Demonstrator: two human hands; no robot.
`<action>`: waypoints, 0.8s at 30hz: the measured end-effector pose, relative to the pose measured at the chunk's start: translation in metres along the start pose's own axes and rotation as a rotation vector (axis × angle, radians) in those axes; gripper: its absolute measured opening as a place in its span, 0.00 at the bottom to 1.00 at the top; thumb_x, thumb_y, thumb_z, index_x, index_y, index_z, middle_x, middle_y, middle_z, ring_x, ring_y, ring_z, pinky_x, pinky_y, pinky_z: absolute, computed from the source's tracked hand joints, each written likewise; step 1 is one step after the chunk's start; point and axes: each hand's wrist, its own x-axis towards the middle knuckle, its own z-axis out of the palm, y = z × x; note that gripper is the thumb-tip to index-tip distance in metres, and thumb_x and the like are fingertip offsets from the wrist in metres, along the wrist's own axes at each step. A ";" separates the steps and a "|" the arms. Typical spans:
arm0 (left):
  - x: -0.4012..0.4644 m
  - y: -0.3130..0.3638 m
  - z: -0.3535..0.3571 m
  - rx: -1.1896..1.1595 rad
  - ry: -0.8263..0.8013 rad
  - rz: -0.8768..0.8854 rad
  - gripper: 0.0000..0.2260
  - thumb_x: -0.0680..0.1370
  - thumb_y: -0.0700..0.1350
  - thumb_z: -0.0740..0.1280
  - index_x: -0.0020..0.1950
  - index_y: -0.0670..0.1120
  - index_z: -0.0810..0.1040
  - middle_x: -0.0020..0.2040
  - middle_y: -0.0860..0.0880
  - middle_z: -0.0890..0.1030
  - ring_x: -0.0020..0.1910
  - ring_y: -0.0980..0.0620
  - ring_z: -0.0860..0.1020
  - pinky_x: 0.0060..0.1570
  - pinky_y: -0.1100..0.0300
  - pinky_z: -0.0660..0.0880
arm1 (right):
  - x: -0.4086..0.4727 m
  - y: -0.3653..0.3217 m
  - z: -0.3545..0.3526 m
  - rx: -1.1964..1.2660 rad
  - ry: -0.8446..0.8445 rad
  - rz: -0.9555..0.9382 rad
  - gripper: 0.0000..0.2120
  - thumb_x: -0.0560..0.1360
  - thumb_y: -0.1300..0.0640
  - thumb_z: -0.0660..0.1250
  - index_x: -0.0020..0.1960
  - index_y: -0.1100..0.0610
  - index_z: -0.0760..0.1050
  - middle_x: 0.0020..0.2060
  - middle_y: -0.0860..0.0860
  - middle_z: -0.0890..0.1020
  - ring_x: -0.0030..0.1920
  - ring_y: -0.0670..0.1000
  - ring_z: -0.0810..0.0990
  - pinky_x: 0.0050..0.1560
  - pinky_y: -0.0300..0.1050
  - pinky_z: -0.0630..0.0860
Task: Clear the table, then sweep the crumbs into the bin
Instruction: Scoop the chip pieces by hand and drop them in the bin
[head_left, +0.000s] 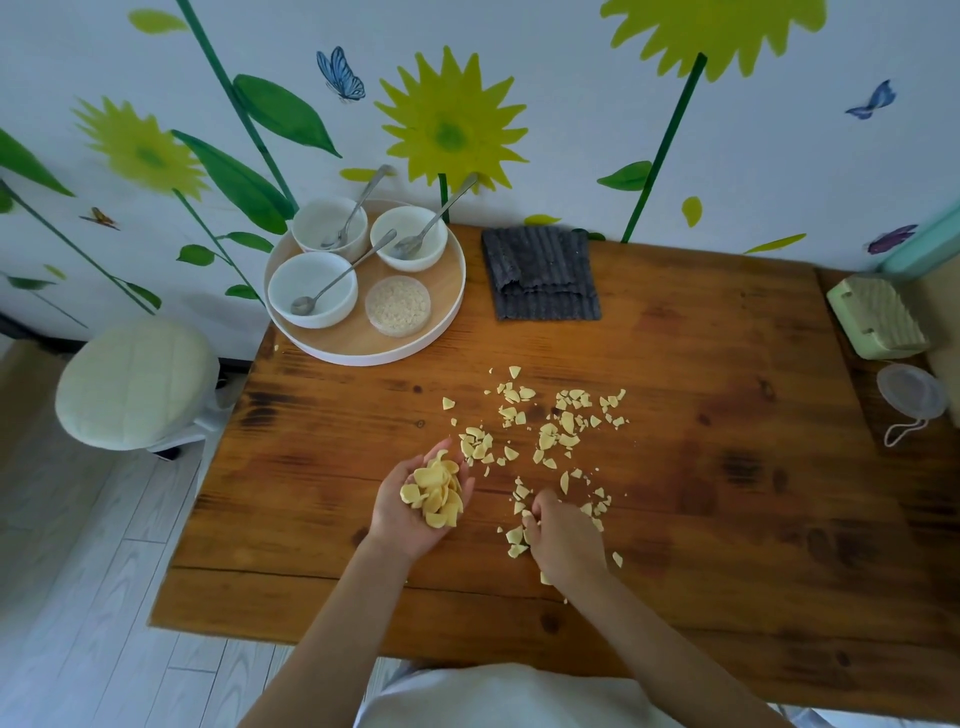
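Pale yellow chip crumbs (558, 428) lie scattered over the middle of the wooden table (701, 519). My left hand (415, 506) is cupped palm up above the table, holding a pile of chip pieces (434, 491). My right hand (563, 540) is palm down on the table among the nearer crumbs, its fingertips pinching pieces by the left side of the hand. A round tray (415, 343) at the back left carries three white bowls (311, 288) with spoons and a small clear container of grains (398, 305).
A folded dark grey cloth (540, 273) lies at the back of the table by the wall. A green box (875, 317) and a clear lid (910, 391) sit at the right edge. A padded stool (135, 382) stands left of the table. No bin is in view.
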 end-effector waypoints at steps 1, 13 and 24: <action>0.000 0.000 0.000 -0.001 0.004 0.004 0.14 0.78 0.44 0.56 0.52 0.42 0.80 0.46 0.42 0.81 0.47 0.47 0.78 0.43 0.52 0.80 | 0.001 0.000 -0.001 0.059 -0.019 0.012 0.09 0.80 0.52 0.58 0.54 0.56 0.71 0.34 0.46 0.74 0.33 0.46 0.72 0.29 0.36 0.64; 0.001 -0.009 0.013 -0.118 -0.007 0.015 0.16 0.78 0.44 0.56 0.46 0.42 0.83 0.44 0.42 0.80 0.45 0.47 0.78 0.44 0.51 0.79 | 0.013 -0.023 -0.091 1.948 -0.408 -0.209 0.06 0.62 0.59 0.58 0.29 0.56 0.74 0.23 0.49 0.73 0.21 0.44 0.66 0.20 0.33 0.65; -0.001 -0.034 0.055 -0.128 0.005 0.078 0.13 0.78 0.43 0.55 0.49 0.44 0.80 0.42 0.44 0.80 0.43 0.48 0.78 0.44 0.57 0.79 | 0.022 -0.046 -0.074 2.251 0.044 0.492 0.12 0.76 0.63 0.54 0.43 0.64 0.75 0.39 0.57 0.79 0.39 0.53 0.78 0.44 0.43 0.75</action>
